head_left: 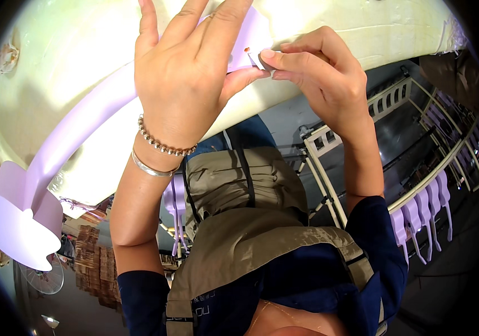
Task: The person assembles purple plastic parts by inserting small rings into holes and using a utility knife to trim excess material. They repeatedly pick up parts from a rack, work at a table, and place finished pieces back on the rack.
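Observation:
My left hand lies with fingers spread across a smooth lilac plastic part. Its thumb stretches right, to the part's near edge. My right hand is closed in a pinch on a small flat blade-like piece, grey with a pale edge. That piece meets the lilac part beside a small orange-brown speck, close to my left thumb tip. From behind my left wrist a lilac curved arm runs left to a flower-shaped lilac cup. Whether the arm joins the part is hidden by my hand.
A cream-covered worktable spans the top. Below right, a cream tubular rack carries several hanging lilac pieces. More lilac pieces hang left of my brown apron. A fan and stacked brown cardboard stand lower left.

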Tool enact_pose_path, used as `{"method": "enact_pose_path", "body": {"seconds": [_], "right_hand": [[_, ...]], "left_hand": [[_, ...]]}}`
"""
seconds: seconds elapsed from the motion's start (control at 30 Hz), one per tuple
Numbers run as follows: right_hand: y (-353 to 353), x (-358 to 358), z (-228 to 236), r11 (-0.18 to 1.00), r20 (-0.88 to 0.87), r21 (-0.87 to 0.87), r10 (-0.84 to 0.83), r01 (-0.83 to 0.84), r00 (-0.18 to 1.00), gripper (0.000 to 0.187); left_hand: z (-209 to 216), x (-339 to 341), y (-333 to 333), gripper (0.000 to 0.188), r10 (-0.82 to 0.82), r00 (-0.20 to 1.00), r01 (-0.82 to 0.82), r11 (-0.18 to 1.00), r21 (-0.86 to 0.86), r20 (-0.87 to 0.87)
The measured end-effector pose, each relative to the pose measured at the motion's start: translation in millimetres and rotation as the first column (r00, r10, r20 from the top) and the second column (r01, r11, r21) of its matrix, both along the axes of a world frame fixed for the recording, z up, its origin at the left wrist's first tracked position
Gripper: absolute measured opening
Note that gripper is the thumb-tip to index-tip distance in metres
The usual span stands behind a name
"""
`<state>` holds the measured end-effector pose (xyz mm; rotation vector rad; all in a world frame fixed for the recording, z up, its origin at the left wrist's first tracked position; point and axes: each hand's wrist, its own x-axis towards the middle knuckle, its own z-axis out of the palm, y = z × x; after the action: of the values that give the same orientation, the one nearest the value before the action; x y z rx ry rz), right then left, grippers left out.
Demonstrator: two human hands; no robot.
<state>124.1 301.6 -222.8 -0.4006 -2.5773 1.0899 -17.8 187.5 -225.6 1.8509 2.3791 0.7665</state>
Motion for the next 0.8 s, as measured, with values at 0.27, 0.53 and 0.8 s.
{"method": "enact_pose_path", "body": {"seconds": [0.27,0.53,0.8], "right_hand": [[0,1,-3,0.997,0.017,0.067,0.041,-0.042,0.999,0.009],[7,3,4,0.993,0.108,-0.088,0.083,-0.073,0.991,0.024],[2,3,-7,0.999,0.020,-0.015,0.033,-0.033,0.999,0.013]], "left_hand": [[6,1,0,0.068,0.020,1.000,-0.017,0.989,-0.146,0.022],[5,-1,-1,0.068,0.008,1.000,-0.006,0.997,-0.077,0.019],[11,-1,1,0.070,-0.005,0.999,0.010,0.989,-0.146,0.035]]}}
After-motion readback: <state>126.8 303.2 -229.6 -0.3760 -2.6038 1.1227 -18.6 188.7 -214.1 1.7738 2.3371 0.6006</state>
